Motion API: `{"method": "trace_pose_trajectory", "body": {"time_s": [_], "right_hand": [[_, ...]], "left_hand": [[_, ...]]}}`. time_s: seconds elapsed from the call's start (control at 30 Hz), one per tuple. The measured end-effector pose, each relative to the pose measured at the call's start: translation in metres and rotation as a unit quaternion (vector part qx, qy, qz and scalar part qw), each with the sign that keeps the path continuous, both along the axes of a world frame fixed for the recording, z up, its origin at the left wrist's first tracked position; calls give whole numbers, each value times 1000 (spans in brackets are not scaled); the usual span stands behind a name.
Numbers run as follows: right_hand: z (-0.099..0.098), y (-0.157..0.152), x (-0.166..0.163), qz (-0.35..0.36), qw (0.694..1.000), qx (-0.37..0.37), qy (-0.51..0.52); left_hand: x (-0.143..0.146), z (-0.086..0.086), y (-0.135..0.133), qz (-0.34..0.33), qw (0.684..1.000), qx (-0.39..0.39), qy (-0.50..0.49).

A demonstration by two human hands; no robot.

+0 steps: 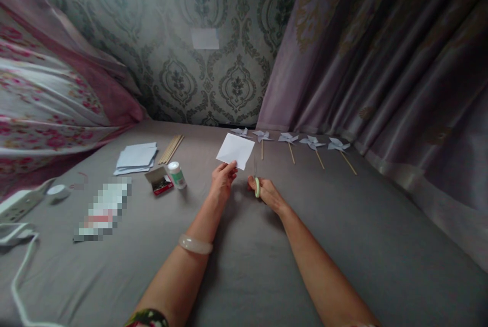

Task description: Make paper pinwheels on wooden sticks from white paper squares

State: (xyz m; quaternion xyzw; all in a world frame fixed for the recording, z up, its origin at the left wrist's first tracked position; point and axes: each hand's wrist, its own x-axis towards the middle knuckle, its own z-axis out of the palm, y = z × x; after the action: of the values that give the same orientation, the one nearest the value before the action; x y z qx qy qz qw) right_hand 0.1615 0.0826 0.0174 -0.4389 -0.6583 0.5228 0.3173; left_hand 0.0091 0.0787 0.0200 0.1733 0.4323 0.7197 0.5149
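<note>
My left hand [224, 179] pinches a square white sheet of paper [235, 151] by its lower corner and holds it up above the bed. Close beside it on the right, my right hand [267, 194] has its fingers in the pale green handles of a pair of scissors [256, 187]. The blades point up and away, just right of the paper and apart from it. Several paper pinwheels [287, 138] lie in a row at the back right, most with a visible wooden stick. One pinwheel [240, 132] is partly hidden behind the held sheet.
Left of my hands are a stack of white paper [136, 156], several wooden sticks [171, 149], an open small red box [162, 186] and a white-and-green bottle [176, 175]. Farther left lie a blurred-out packet [104, 210], a white round lid [58, 191] and a power strip [21, 205] with a cable.
</note>
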Motion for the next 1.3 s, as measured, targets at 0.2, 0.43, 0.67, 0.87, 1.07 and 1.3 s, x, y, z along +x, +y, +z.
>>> {"method": "trace_pose_trajectory", "body": {"time_s": [0.2,0.43,0.67,0.87,1.07,1.3], "right_hand": [[-2,-4,-4,55,996,6,-73],[-8,-5,-4,67,995,4,-70],[-9,-5,-4,51,996,-15,-66],[-11,-4,-4,37,998,-21,-49],[-12,-4,-4,29,998,-24,-55],[-12,-4,-4,23,998,-23,-61]], "left_hand": [[-1,1,-1,27,1000,9,4],[1,-2,-2,28,998,27,57],[2,-1,-3,26,997,27,72],[2,-3,-2,26,996,24,77],[2,-4,-1,24,996,27,76],[2,-4,-2,27,995,24,89]]}}
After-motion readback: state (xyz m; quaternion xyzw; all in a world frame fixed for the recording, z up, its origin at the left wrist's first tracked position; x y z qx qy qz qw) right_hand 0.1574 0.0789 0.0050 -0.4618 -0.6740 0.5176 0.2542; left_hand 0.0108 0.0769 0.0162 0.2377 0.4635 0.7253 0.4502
